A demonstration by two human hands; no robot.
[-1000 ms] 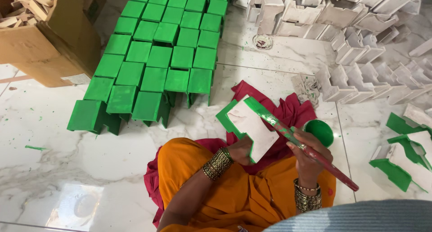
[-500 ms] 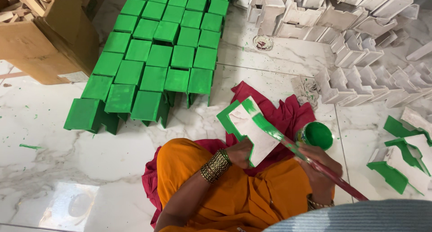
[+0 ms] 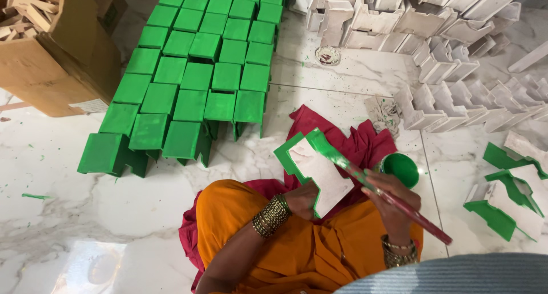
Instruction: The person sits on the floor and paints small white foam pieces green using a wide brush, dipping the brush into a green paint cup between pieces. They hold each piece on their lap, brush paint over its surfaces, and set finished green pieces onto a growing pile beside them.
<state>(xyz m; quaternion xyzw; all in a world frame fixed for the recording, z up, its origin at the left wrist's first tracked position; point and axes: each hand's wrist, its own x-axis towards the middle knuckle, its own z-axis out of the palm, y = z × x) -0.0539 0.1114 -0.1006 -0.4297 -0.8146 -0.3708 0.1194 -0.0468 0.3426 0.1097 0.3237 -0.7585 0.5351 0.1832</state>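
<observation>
**Green paint going onto a small wooden piece**

Green paint covers the top edge of the small wooden piece (image 3: 315,171) I hold over my lap. My left hand (image 3: 302,198) grips its lower end, with the fingers curled around it. The middle of the piece is bare and pale.

My right hand (image 3: 391,200) is closed around a paintbrush (image 3: 377,189) with a red handle. The wet green tip of the brush touches the top of the piece.

Just to the right of the piece sits a little round pot of green paint (image 3: 401,169). A red cloth (image 3: 342,140) lies under the piece, on the white marble floor (image 3: 68,185).

Up and to the left of the piece stand rows of painted green pieces (image 3: 200,71). Farther left is a cardboard box (image 3: 51,65). Up and to the right of the piece are many unpainted white pieces (image 3: 445,60). Far right lie some half-painted pieces (image 3: 508,197).
</observation>
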